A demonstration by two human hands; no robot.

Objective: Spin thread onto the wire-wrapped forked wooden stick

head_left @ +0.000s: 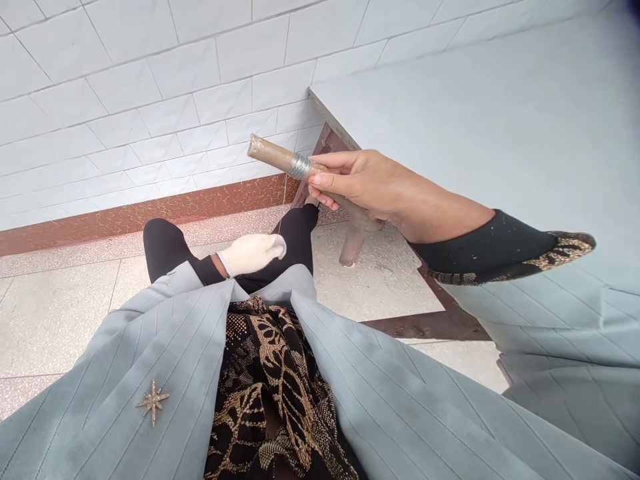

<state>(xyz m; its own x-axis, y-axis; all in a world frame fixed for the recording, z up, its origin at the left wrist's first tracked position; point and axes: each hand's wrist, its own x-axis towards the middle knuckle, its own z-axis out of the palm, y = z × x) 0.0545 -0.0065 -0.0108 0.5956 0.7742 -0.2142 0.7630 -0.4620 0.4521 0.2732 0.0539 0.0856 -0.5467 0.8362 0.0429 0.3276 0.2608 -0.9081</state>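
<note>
Single head-worn view; facing forward and down

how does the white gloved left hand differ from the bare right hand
The white-gloved left hand is covered; the bare right hand shows skin. The left hand is low, over a black-trousered leg; the right hand is higher. The left hand looks curled; the right hand grips a brown stick wrapped in silver wire. Both emerge from black cuffs.
</note>
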